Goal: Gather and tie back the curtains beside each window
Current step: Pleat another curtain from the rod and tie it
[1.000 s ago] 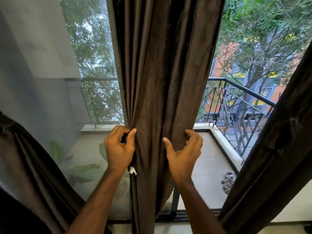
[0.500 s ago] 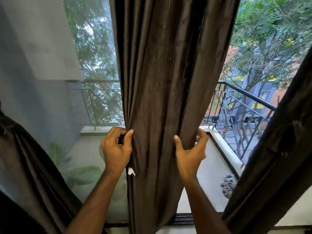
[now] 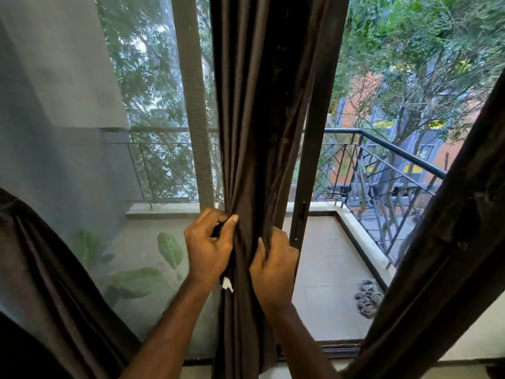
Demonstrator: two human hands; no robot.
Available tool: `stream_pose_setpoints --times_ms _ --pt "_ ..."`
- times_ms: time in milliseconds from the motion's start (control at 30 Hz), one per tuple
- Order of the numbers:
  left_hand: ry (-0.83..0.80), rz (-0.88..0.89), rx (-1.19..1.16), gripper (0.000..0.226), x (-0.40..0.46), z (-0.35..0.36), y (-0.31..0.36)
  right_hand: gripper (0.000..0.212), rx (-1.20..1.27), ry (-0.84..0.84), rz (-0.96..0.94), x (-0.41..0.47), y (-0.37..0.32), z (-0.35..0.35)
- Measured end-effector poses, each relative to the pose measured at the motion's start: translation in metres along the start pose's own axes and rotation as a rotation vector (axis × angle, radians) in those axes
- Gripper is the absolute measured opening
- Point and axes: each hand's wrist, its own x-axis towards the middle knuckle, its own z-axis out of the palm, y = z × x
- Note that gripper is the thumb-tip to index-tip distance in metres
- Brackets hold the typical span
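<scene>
Gathering step: the brown curtain [image 3: 254,132] hangs bunched just left of the dark door frame [image 3: 314,149]. Left hand [image 3: 209,248] and right hand [image 3: 273,272] clench its folds; tying comes next, I judge.

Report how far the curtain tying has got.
Done, it seems: the left curtain and right curtain already slant aside as if tied back, though no tie shows clearly. In hand: the middle curtain is bunched between the left hand and right hand, both gripping its folds. Left: no tie is round it yet, so fastening remains.
</scene>
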Motion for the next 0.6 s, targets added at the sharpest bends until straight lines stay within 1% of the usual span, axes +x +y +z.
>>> stream_pose_setpoints --times_ms 67,200,267,300,400,467,500,600 --pt "-0.016 -0.005 -0.003 0.022 -0.003 0.002 0.004 0.022 -0.027 -0.025 -0.08 0.001 -0.003 0.006" --pt "0.002 -0.022 -0.002 0.021 -0.002 0.0 0.003 0.026 -0.067 -0.032 -0.231 -0.004 -0.009 0.01" --pt "-0.009 -0.02 -0.007 0.02 -0.003 -0.001 0.004 0.033 -0.069 -0.019 -0.271 -0.003 -0.014 0.01" --pt "-0.013 -0.014 -0.003 0.02 -0.003 -0.001 0.004 0.035 -0.057 -0.011 -0.273 -0.002 -0.015 0.01" --pt "0.028 0.015 0.087 0.023 0.003 -0.007 -0.003 0.023 0.025 0.019 -0.185 0.0 -0.017 0.006" --pt "0.066 0.038 0.183 0.024 0.009 -0.011 -0.009 0.024 0.07 0.061 -0.094 -0.001 -0.019 0.001" --pt "0.076 0.05 0.216 0.025 0.011 -0.012 -0.01 0.025 0.074 0.075 -0.081 -0.002 -0.02 -0.001" --pt "0.053 0.069 0.218 0.024 0.007 -0.006 -0.002 0.026 0.041 0.031 -0.182 -0.003 -0.024 0.005"
